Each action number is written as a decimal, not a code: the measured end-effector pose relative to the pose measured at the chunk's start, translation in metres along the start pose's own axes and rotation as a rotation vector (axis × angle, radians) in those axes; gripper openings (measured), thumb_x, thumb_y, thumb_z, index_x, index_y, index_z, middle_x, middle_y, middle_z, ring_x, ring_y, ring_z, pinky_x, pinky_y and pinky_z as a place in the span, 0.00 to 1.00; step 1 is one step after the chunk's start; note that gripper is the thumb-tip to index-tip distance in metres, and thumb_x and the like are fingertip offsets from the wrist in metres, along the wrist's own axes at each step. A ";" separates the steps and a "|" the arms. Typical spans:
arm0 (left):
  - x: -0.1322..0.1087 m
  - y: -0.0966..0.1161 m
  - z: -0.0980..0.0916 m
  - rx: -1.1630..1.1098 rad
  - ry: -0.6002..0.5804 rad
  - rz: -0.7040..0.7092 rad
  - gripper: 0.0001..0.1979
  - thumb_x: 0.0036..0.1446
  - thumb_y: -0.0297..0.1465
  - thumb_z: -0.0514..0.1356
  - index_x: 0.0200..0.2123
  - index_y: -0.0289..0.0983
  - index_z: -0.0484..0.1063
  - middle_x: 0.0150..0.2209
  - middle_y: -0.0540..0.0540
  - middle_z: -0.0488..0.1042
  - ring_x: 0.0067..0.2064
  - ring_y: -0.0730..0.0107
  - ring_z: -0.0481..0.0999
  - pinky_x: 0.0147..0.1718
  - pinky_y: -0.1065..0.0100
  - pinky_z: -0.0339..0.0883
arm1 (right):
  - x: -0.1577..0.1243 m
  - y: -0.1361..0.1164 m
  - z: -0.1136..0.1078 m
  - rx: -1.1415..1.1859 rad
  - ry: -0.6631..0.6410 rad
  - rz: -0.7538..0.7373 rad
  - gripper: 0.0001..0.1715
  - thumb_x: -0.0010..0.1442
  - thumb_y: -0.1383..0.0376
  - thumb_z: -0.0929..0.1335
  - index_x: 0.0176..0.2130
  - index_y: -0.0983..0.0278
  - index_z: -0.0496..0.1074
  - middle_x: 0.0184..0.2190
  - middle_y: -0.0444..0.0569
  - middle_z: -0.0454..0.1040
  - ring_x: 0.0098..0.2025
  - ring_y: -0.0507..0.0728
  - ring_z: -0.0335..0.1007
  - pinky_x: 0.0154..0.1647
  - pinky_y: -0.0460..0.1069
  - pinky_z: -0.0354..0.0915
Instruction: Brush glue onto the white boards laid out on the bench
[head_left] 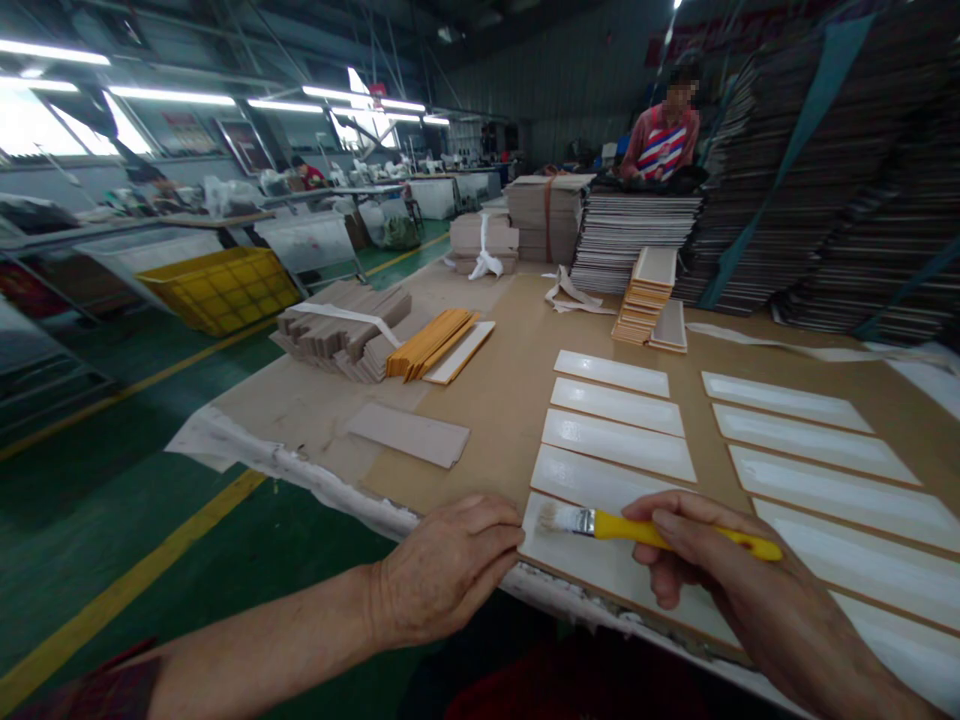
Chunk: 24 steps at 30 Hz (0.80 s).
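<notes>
My right hand is closed round the yellow handle of a paintbrush. The pale bristles rest on the left part of the nearest white strip, a flat panel with orange edges. At that strip's left end, my left hand has its fingers together and bent, with the fingertips touching the edge; the thumb is hidden. Beyond it, several similar white strips lie in a column with a wet-looking shine. A second column of white strips runs along the right, partly covered by my right forearm.
A lone grey strip lies left of the columns. Behind it are a grey strip stack and an orange-edged bundle. Tall board stacks rise at the right; a co-worker stands behind. The table's edge is ragged.
</notes>
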<state>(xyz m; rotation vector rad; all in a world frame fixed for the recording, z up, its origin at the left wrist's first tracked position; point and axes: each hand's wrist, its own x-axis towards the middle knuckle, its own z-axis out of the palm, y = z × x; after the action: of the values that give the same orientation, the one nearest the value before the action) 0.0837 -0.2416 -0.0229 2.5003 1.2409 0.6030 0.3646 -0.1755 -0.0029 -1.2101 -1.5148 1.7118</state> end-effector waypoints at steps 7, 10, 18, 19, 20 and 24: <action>-0.002 -0.002 0.002 0.011 0.031 0.034 0.10 0.67 0.24 0.52 0.49 0.32 0.70 0.48 0.39 0.73 0.51 0.62 0.71 0.54 0.59 0.68 | 0.005 -0.001 0.006 -0.219 -0.036 0.023 0.27 0.65 0.44 0.63 0.44 0.62 0.76 0.26 0.45 0.76 0.31 0.56 0.72 0.40 0.49 0.63; -0.002 -0.001 0.002 0.015 0.029 0.041 0.10 0.66 0.23 0.52 0.48 0.32 0.70 0.48 0.39 0.73 0.51 0.62 0.71 0.54 0.59 0.68 | 0.006 -0.003 0.001 -0.246 -0.056 0.047 0.26 0.64 0.45 0.63 0.44 0.62 0.76 0.30 0.45 0.76 0.27 0.54 0.71 0.34 0.48 0.64; -0.004 -0.003 0.004 0.015 0.016 0.028 0.12 0.66 0.23 0.53 0.50 0.33 0.69 0.48 0.39 0.72 0.52 0.60 0.70 0.55 0.56 0.68 | -0.008 -0.013 -0.026 -0.277 0.014 0.077 0.28 0.62 0.43 0.65 0.42 0.63 0.77 0.27 0.46 0.75 0.25 0.54 0.70 0.27 0.46 0.68; -0.004 -0.004 0.004 0.018 0.023 0.029 0.12 0.65 0.23 0.53 0.50 0.33 0.69 0.48 0.39 0.73 0.51 0.61 0.71 0.55 0.56 0.68 | -0.011 -0.015 -0.029 -0.279 0.026 0.087 0.28 0.61 0.43 0.65 0.41 0.63 0.77 0.26 0.46 0.75 0.25 0.54 0.70 0.27 0.46 0.68; -0.004 -0.004 0.004 0.021 0.031 0.029 0.12 0.65 0.23 0.53 0.50 0.33 0.69 0.47 0.39 0.73 0.51 0.61 0.71 0.54 0.56 0.68 | -0.014 -0.015 -0.032 -0.273 0.035 0.100 0.28 0.61 0.43 0.65 0.41 0.63 0.78 0.26 0.46 0.75 0.24 0.54 0.70 0.27 0.46 0.68; -0.002 -0.004 0.004 0.036 0.048 0.033 0.12 0.66 0.23 0.52 0.50 0.34 0.69 0.47 0.39 0.73 0.51 0.60 0.72 0.54 0.55 0.69 | -0.026 -0.015 -0.045 -0.229 0.107 0.126 0.27 0.58 0.43 0.68 0.38 0.63 0.78 0.23 0.46 0.74 0.22 0.54 0.69 0.24 0.46 0.67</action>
<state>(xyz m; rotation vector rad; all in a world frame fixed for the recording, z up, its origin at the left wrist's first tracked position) 0.0820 -0.2414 -0.0286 2.5545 1.2402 0.6578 0.4136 -0.1736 0.0206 -1.5183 -1.6333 1.5544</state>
